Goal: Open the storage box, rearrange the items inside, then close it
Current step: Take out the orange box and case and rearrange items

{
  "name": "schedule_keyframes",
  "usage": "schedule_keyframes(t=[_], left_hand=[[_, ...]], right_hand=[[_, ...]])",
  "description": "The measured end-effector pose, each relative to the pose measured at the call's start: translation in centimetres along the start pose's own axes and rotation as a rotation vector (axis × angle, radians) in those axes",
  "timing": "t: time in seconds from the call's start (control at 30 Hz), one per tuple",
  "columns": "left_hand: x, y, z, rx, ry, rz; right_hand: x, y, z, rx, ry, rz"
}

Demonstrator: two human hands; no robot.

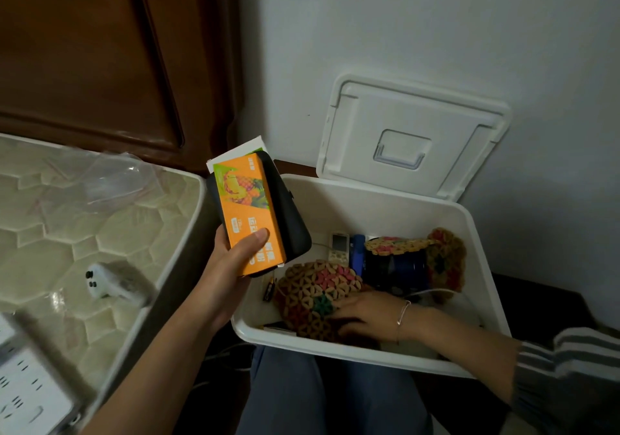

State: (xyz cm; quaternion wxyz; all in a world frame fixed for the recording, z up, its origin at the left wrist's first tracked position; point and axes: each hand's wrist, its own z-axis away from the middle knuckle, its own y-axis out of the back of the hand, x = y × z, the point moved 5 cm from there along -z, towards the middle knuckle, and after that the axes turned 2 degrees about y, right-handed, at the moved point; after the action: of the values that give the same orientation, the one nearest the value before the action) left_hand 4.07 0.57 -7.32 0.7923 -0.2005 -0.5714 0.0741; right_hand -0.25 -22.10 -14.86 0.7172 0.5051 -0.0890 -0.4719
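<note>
Head view: left hand grips a stiff, probably light orange carton over the open storage box; right hand lies flat on the bendy woven mat inside, best lifted by its edge

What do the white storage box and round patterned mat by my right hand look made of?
White storage box: probably plastic, smooth matte walls, moulded rounded rim. Round patterned mat: perhaps wooden or bamboo pieces linked into flowers, some pink and green.
</note>
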Motion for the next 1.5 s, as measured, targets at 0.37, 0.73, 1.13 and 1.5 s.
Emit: schedule_keyframes(t=[0.37,0.73,1.13,1.5], left_hand=[[0.5,-0.6,0.6,0.004,0.014,0.059],[0.2,-0.1,0.3,0.031,0.014,0.015],[0.2,0.0,0.2,0.021,0.001,0.016],[-0.1,0.0,0.1,0.016,-0.018,0.044]], right_hand=[[1.9,4.4,-9.0,-0.185,-0.367,-0.059],[2.8,5.5,-7.5,-0.16,-0.344,-0.126],[2.5,9.1,7.5,0.449,-0.304,-0.511],[6.9,4.6,12.7,0.232,-0.776,-0.395]])
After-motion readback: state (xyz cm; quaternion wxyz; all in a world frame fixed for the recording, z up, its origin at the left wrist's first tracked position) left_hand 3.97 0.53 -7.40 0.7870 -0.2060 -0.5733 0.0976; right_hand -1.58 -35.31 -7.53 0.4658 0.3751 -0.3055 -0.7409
